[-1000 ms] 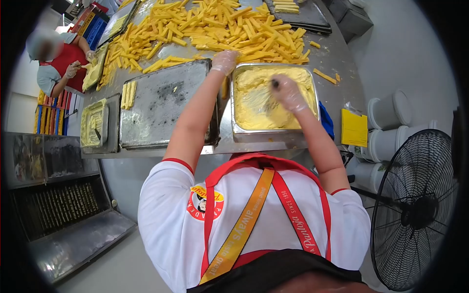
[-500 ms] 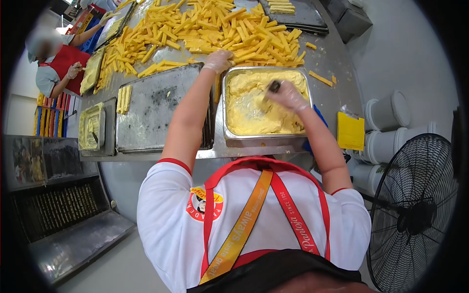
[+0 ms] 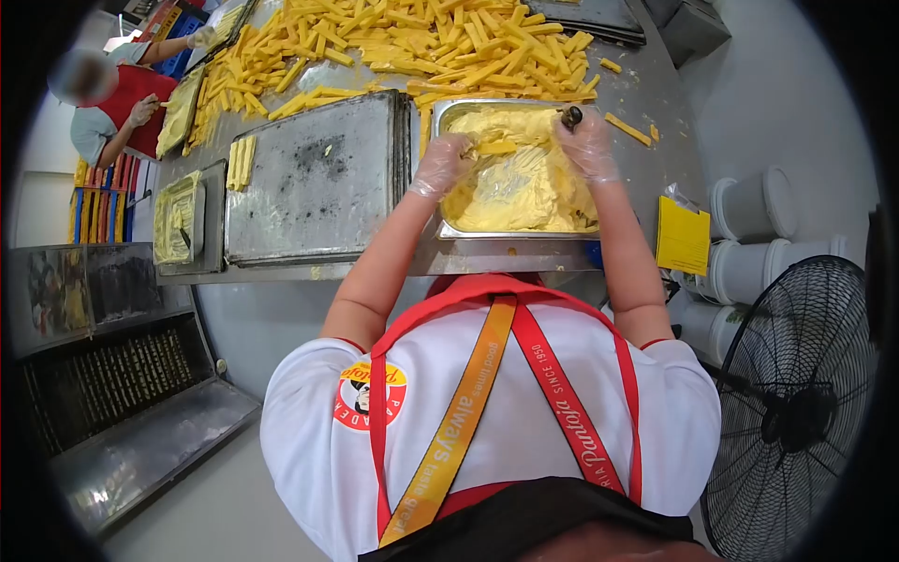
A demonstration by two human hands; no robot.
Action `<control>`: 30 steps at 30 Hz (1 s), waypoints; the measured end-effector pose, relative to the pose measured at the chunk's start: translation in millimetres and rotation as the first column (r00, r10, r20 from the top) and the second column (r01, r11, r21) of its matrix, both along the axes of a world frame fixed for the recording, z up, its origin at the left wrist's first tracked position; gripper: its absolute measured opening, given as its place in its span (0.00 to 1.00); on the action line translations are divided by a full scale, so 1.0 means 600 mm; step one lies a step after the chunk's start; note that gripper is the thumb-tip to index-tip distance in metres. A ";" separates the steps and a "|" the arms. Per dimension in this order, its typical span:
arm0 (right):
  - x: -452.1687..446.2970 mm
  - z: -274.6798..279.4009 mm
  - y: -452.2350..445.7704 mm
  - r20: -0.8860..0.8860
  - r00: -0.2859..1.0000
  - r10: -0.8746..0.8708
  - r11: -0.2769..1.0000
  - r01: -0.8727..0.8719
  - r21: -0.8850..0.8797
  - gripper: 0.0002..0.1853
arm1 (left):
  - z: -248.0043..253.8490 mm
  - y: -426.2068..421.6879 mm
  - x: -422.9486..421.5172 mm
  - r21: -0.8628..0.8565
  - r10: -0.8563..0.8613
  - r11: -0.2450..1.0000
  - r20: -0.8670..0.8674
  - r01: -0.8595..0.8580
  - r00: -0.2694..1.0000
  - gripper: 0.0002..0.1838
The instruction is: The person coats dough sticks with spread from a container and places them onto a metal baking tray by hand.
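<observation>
A deep metal pan (image 3: 520, 235) at the table's front edge holds pale yellow cream (image 3: 510, 192), smeared thin in the middle. Over the pan's left side, my gloved left hand (image 3: 444, 167) pinches one end of a yellow bread stick (image 3: 496, 148), which points right across the cream. My gloved right hand (image 3: 587, 145) is closed round a dark-handled spreader (image 3: 571, 117) at the pan's right side; its blade is hidden. Behind the pan lies a big heap of yellow bread sticks (image 3: 449, 47). Left of the pan, a stacked baking tray (image 3: 309, 187) carries a few cream-coated sticks (image 3: 241, 163).
A smaller cream pan (image 3: 178, 220) stands at the table's left end. Across the far left, a co-worker in a red apron (image 3: 140, 89) handles trays. White buckets (image 3: 749, 206), a yellow paper (image 3: 683, 236) and a black fan (image 3: 796, 403) are at the right.
My left hand has come from the heap to the pan with a bread stick. My right hand has moved from the cream's middle to the pan's right side, still gripping the spreader.
</observation>
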State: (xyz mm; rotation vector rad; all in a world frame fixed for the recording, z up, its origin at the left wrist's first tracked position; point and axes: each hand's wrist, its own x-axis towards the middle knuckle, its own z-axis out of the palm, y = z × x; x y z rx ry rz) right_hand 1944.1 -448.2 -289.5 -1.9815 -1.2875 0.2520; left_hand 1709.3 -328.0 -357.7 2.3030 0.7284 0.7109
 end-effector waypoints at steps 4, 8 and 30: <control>-0.065 0.003 0.001 -0.755 0.627 0.190 0.966 0.019 0.259 0.11 | -0.018 -0.009 -0.005 0.020 0.058 0.998 0.007 -0.058 0.998 0.25; -0.046 -0.029 0.019 -0.472 0.881 -0.045 0.999 0.044 -0.014 0.08 | -0.024 -0.005 -0.009 -0.101 0.059 0.993 -0.030 -0.062 0.998 0.26; -0.096 -0.045 -0.018 -0.271 0.939 -0.210 0.965 0.243 0.094 0.10 | -0.010 0.231 -0.414 0.203 0.764 0.593 0.163 -0.779 0.624 0.11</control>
